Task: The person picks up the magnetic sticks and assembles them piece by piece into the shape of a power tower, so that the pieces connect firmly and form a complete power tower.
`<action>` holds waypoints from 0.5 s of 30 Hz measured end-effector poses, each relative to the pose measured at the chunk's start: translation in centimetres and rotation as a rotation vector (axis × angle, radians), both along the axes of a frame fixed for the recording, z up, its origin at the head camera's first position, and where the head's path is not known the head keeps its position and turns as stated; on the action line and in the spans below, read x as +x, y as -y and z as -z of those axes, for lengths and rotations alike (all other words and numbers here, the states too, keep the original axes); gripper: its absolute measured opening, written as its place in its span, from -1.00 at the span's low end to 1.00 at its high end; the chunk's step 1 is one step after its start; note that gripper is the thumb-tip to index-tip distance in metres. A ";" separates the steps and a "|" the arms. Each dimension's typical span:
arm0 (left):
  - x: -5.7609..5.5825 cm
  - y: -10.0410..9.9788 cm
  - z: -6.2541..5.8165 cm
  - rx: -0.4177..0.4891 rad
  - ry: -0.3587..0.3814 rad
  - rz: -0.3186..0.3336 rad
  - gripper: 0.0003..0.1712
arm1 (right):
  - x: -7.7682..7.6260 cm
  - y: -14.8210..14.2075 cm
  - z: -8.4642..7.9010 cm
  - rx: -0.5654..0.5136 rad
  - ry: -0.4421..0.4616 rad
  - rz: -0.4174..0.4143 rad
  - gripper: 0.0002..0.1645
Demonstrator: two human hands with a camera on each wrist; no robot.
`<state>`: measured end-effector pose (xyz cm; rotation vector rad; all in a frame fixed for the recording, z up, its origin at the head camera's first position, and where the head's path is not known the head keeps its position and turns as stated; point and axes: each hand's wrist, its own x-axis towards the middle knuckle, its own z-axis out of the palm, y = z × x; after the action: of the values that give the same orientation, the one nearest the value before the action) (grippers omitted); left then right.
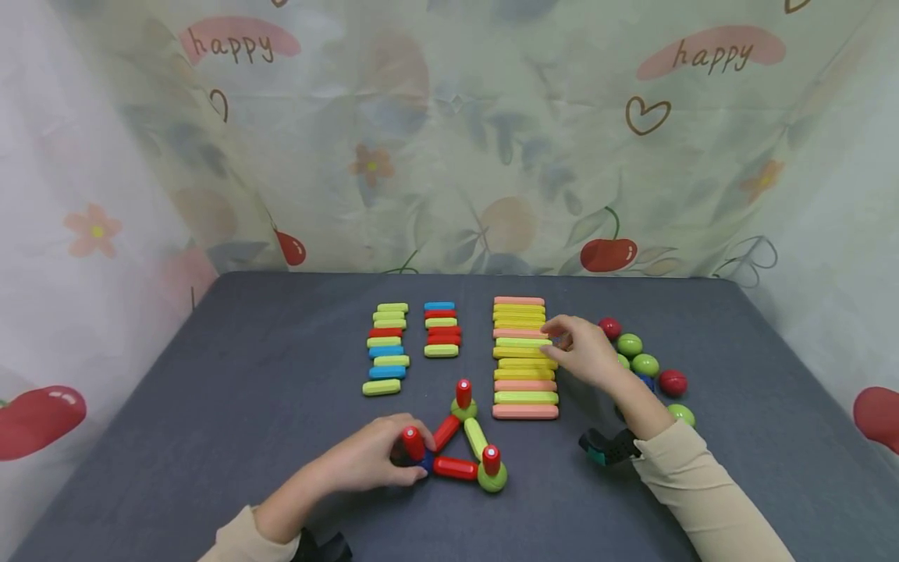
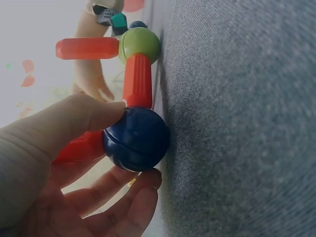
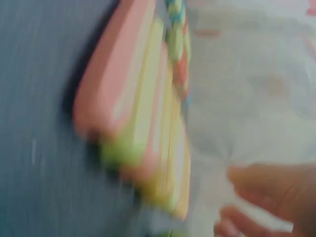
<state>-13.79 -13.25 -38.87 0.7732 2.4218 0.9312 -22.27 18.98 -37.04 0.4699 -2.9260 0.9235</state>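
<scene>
On the table stands a triangle of short rods joined by balls, with a red rod upright on each corner. My left hand point(image 1: 382, 457) grips its near-left corner, a dark blue ball point(image 2: 137, 139), thumb on one side and fingers round the other. The red upright rod point(image 1: 413, 443) rises between thumb and fingers. Green balls point(image 1: 492, 476) form the other two corners. Over at the right ends of a column of long pink, yellow and green rods point(image 1: 525, 396), my right hand point(image 1: 581, 350) hovers with fingers loosely bent and apart, nothing between them.
Two columns of short rods, one mostly green point(image 1: 382, 387) and one of mixed colours point(image 1: 441, 351), lie behind the triangle. Loose red and green balls point(image 1: 673, 382) are grouped at the right, partly hidden by my right forearm. A patterned curtain point(image 1: 456, 140) hangs behind the table.
</scene>
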 end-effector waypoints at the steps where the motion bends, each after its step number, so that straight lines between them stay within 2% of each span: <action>1: 0.0 0.0 0.0 -0.001 0.004 -0.002 -0.71 | -0.2 -0.7 0.0 0.029 0.009 0.049 -0.61; 3: 0.0 0.0 -0.1 -0.004 0.016 -0.006 -0.70 | -0.5 -1.8 0.2 0.076 0.046 0.114 -0.56; 5: 0.0 -0.1 -0.1 -0.005 0.023 -0.009 -0.70 | -0.8 -2.5 0.4 0.120 0.078 0.140 -0.50; 10: -0.1 -0.1 0.0 0.008 0.043 -0.001 -0.68 | -1.4 -3.1 1.2 0.183 0.114 0.133 -0.43; 15: -0.2 0.0 0.3 0.030 0.059 0.008 -0.63 | -1.7 -3.0 1.4 0.197 0.097 0.142 -0.50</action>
<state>-14.01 -13.21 -39.18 0.7547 2.3569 0.9753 -23.96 21.98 -38.48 0.2255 -3.1049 0.6629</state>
